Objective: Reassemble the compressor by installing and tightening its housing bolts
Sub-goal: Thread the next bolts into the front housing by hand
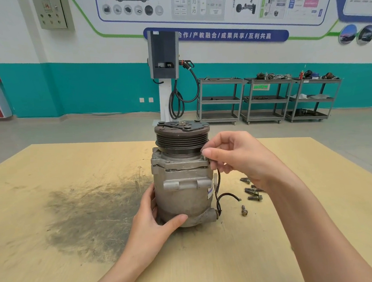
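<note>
A grey metal compressor (182,194) stands upright on the wooden table (57,273), its black ribbed pulley (181,139) on top. My left hand (155,221) wraps around the lower left of the housing, thumb across the front. My right hand (233,157) is at the upper right flange just under the pulley, its thumb and fingers pinched on a bolt (204,151) whose head barely shows. Several loose bolts (252,191) lie on the table to the right of the compressor, partly behind my right wrist. One more bolt (244,210) lies alone nearer to me.
A black wire (226,196) loops out from the compressor's right side over the table. A dark grease smear (93,217) covers the table left of the compressor. Beyond the table stand a charging post (162,56) and grey shelf carts (266,99) along the wall.
</note>
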Tool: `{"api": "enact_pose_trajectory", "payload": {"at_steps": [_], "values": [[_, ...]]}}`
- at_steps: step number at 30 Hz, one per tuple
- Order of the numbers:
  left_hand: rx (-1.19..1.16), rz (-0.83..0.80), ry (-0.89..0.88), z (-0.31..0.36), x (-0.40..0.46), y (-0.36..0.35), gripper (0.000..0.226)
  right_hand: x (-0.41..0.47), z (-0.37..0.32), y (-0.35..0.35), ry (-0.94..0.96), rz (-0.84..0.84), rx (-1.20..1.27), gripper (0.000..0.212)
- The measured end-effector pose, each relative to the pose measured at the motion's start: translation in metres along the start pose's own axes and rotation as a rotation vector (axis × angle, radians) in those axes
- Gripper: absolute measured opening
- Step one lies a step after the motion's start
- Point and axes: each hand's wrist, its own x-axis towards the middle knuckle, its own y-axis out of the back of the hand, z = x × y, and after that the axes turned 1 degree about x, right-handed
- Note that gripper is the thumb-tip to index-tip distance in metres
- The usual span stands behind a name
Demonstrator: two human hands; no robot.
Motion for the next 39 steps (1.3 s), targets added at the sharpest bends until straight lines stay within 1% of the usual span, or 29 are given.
{"api": "enact_pose_trajectory", "payload": {"at_steps": [3, 7, 13, 16, 19, 22, 24, 26, 28, 31, 33, 37, 39], "values": [[0.002, 0.008, 0.003, 0.002, -0.001, 0.001, 0.1, 0.001, 0.0, -0.006, 0.004, 0.064, -0.047, 0.016], [0.0, 0.008, 0.0, 0.004, -0.001, 0.0, 0.101, 0.001, -0.002, -0.009, 0.005, 0.095, -0.1, 0.019], [-0.005, 0.005, -0.001, 0.005, -0.002, -0.001, 0.098, -0.004, -0.005, -0.003, -0.029, 0.019, -0.084, 0.011], [-0.009, 0.005, -0.006, 0.004, -0.001, -0.001, 0.097, -0.003, -0.003, -0.004, -0.048, 0.019, -0.026, 0.007], [-0.012, 0.003, -0.008, 0.002, 0.0, -0.001, 0.098, -0.001, -0.002, -0.008, -0.055, 0.078, 0.015, 0.016], [-0.01, 0.0, -0.004, 0.0, 0.0, 0.0, 0.101, 0.0, 0.001, -0.014, -0.024, 0.162, -0.082, 0.027], [-0.009, 0.0, -0.004, -0.001, 0.0, 0.0, 0.104, 0.0, 0.002, -0.015, -0.014, 0.184, -0.132, 0.029], [-0.005, -0.002, -0.004, -0.001, 0.001, 0.001, 0.103, -0.001, 0.0, -0.013, -0.017, 0.159, -0.136, 0.026], [-0.005, -0.009, -0.007, -0.002, 0.001, 0.001, 0.1, -0.002, -0.003, -0.008, -0.022, 0.095, -0.115, 0.017], [-0.014, -0.013, -0.009, -0.002, 0.001, 0.001, 0.106, -0.003, -0.003, -0.004, -0.029, 0.016, -0.059, 0.005], [-0.017, -0.014, -0.01, -0.002, 0.001, 0.001, 0.108, -0.001, -0.001, -0.003, -0.038, -0.013, -0.045, 0.004], [-0.013, -0.014, -0.008, -0.002, 0.001, 0.001, 0.104, -0.001, 0.0, 0.001, -0.075, -0.093, 0.027, 0.009], [-0.01, -0.009, -0.006, -0.002, 0.001, 0.001, 0.103, -0.001, 0.0, -0.002, -0.088, -0.068, 0.053, 0.006]]}}
